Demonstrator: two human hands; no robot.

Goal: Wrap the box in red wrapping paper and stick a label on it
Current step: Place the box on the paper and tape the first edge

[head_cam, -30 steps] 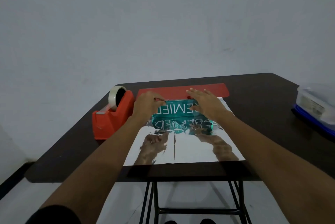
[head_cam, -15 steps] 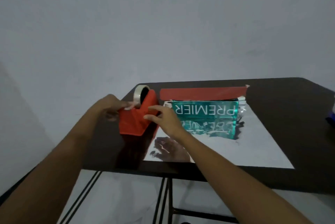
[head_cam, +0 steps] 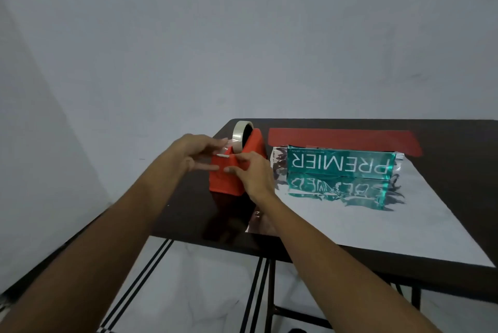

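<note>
Far-left corner: dispenser (head_cam: 231,173) blocks; left hand (head_cam: 196,152) and right hand (head_cam: 256,176) crowd its tape (head_cam: 240,134).
Far edge: box (head_cam: 339,164) stands upright.
Near-right corner: flat paper (head_cam: 377,230), open above.

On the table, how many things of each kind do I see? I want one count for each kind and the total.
Tape dispenser: 1
Tape roll: 1
Box: 1
Wrapping paper sheet: 1
Total: 4

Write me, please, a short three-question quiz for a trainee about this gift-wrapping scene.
1. True or false: the box lies on the silvery side of the wrapping paper.
2. The left hand and right hand are both at: A the box; B the tape dispenser; C the wrapping paper.
3. Fill in: the word printed on the box is ____.
Key: 1 true; 2 B; 3 PREMIER.
</note>
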